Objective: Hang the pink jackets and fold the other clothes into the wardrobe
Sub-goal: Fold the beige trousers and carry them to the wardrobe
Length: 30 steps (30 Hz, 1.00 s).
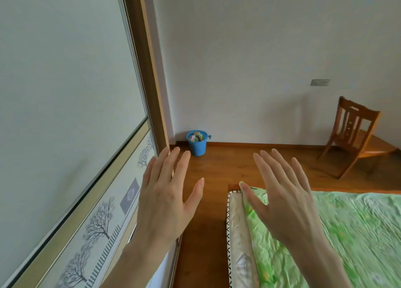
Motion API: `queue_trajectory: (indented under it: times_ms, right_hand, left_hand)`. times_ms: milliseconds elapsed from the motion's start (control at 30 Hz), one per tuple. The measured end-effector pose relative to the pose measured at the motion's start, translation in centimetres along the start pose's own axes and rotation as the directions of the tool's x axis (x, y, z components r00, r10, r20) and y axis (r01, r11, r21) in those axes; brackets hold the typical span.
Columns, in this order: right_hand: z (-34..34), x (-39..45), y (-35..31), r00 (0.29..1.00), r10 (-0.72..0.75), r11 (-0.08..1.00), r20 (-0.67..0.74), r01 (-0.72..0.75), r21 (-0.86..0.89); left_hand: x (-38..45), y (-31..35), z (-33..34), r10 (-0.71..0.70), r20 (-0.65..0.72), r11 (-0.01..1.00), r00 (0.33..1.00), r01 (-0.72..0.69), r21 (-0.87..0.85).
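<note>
My left hand [167, 198] is raised in front of me, fingers straight and spread, holding nothing. My right hand [282, 198] is held up beside it the same way, palm down, over the corner of the bed [358, 233]. The wardrobe [65, 114] fills the left side, its sliding door shut, pale frosted above and printed with bare trees below. My left hand is close to the door's brown frame edge; whether it touches it I cannot tell. No pink jackets or other clothes are in view.
A bed with a green crumpled sheet lies at the lower right, its mattress edge [238, 233] beside a strip of brown wooden floor [206, 244]. A blue bucket [197, 143] stands in the far corner. A wooden chair [353, 133] is at the right wall.
</note>
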State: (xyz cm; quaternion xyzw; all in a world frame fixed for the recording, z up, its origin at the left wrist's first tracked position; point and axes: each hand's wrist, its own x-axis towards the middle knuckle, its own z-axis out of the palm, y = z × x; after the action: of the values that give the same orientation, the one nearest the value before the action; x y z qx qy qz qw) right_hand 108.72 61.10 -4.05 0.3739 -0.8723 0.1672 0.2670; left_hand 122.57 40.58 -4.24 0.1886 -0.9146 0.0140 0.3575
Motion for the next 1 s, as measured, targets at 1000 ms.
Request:
queue_trajectory:
  times_ms: [1000]
  right_hand:
    - [23.9, 34.0, 11.4, 0.989, 0.146, 0.988, -0.007, -0.146, -0.045]
  left_hand:
    - [34.1, -6.7, 30.8, -0.005, 0.103, 0.989, 0.995, 0.020, -0.149]
